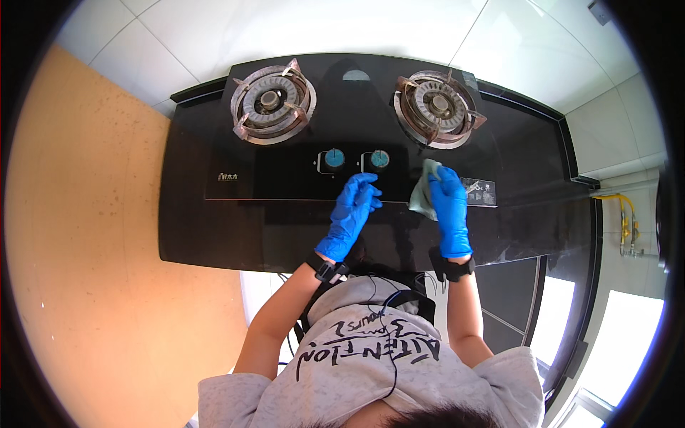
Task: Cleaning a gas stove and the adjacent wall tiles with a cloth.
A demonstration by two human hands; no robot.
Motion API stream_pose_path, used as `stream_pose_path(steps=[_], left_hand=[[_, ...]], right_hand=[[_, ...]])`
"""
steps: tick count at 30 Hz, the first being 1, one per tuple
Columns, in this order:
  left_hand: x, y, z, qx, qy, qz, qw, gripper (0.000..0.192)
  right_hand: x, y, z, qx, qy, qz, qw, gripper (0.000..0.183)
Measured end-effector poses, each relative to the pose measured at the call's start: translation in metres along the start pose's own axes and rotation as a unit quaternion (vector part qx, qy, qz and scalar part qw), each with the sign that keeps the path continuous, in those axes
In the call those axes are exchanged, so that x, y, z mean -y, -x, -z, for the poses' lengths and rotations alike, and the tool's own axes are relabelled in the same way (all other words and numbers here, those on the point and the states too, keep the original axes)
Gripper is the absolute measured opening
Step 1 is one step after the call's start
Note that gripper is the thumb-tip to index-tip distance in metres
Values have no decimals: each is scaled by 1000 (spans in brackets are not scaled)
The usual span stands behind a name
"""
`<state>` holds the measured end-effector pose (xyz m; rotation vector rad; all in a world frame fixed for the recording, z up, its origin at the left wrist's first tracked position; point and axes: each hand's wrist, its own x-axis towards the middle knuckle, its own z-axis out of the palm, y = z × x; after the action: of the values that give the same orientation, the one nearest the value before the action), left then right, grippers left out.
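Observation:
My right hand, in a blue disposable glove, grips a pale green cloth over the front edge of the black glass gas hob. The cloth hangs from the fingers; whether it touches the glass I cannot tell. My left hand, gloved alike, holds nothing. Its fingers are loosely bent and apart, just below the two blue-faced control knobs. The left knob and the right knob sit near the middle of the hob. A printed label lies beside my right hand, at the hob's front right corner.
Two burners with rusty pan supports, a left one and a right one, stand raised on the hob. A wooden panel borders the black countertop on the left. White tiles rise behind. Yellow gas piping is at far right.

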<state>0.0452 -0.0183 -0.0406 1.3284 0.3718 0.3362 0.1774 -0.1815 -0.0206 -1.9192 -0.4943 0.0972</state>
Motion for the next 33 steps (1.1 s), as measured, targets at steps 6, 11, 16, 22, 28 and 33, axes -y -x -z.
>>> stream_pose_path(steps=[6,11,16,22,28,33], left_hand=[[22,-24,31,-44,-176,-127,975,24],[33,-25,39,-69,-350,-230,905,34],[19,-33,17,-81,-393,-325,856,57],[31,-46,16,-70,-365,-266,889,63],[38,-59,16,-47,-372,-201,905,53],[57,-61,21,-44,-246,-238,938,41]], right_hand=[[23,4,-30,89,370,73,922,26],[19,6,-29,16,438,146,887,34],[0,3,-30,13,521,150,840,30],[15,5,-29,-1,482,195,854,29],[-14,-10,-23,87,368,168,910,35],[-10,-4,-34,81,325,188,923,35]])
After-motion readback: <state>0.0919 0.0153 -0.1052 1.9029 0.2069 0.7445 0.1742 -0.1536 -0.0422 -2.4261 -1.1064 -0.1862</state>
